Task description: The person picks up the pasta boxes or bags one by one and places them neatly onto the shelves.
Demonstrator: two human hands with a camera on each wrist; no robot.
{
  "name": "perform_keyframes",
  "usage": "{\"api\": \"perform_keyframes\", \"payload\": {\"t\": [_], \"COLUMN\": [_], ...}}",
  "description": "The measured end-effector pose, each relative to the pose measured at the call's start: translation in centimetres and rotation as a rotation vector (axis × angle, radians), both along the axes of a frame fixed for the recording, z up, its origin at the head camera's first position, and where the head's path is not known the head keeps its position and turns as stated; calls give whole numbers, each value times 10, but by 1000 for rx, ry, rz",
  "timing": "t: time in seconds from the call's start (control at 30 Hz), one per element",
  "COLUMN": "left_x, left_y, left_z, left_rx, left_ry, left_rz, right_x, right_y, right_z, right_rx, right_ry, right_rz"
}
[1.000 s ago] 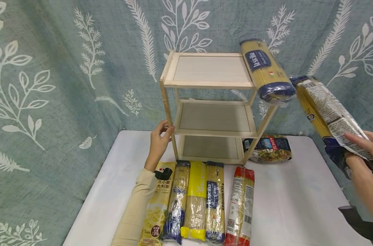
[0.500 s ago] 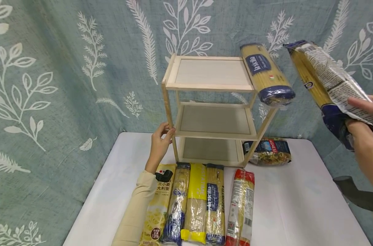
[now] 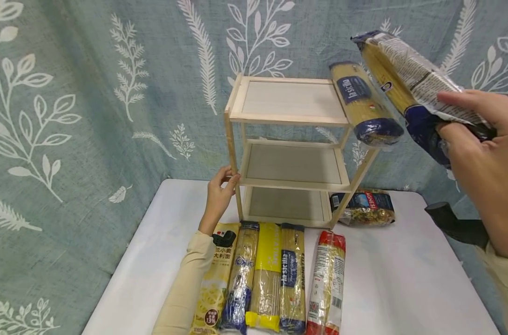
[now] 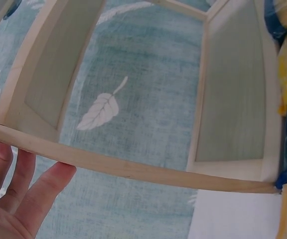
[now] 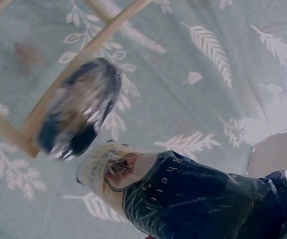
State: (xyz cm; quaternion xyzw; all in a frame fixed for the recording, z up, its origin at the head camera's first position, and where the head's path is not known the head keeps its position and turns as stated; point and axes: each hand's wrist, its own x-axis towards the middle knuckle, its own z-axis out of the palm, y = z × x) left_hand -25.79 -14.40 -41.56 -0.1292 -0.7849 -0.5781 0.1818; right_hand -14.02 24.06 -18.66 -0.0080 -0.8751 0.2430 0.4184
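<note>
My left hand (image 3: 221,191) holds the left front post of a three-tier wooden shelf rack (image 3: 285,120), fingers and thumb at the post (image 4: 108,167) in the left wrist view. My right hand (image 3: 484,125) grips the lower end of a spaghetti pack (image 3: 398,74) with dark blue ends and a white printed back. That pack is tilted in the air at upper right, its far end above and behind another pack. This other spaghetti pack (image 3: 360,100), labelled la sicilia, lies on the top tier's right edge, its near end jutting out. The right wrist view shows the held pack's dark blue end (image 5: 208,199).
Several pasta packs stand in a row before the rack: yellow (image 3: 213,279), blue-ended (image 3: 239,274), yellow-topped (image 3: 266,274), la sicilia (image 3: 293,274) and red-ended (image 3: 327,279). An Agnesi pasta bag (image 3: 364,207) lies behind the rack's right post on the white table (image 3: 388,274).
My right hand has carried the spaghetti pack up and left, from beside the rack to over the top tier's right side. My left hand stays at the post.
</note>
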Motion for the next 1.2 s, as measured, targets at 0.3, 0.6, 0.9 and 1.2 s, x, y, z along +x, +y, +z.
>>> {"api": "perform_keyframes", "payload": {"t": [0.3, 0.6, 0.9, 1.2], "left_x": [10, 9, 11, 14], "left_y": [8, 8, 8, 5], "left_z": [17, 15, 15, 18], "left_rx": [8, 5, 0, -1], "left_ry": [6, -17, -41, -20], "left_rz": [-15, -12, -7, 4], "right_x": [-24, -52, -74, -77], "right_y": [-37, -66, -99, -128], "right_z": [24, 32, 13, -2], "right_rx": [14, 16, 82, 286], "right_ry": [134, 4, -208, -284], "right_rz": [217, 327, 313, 292]}}
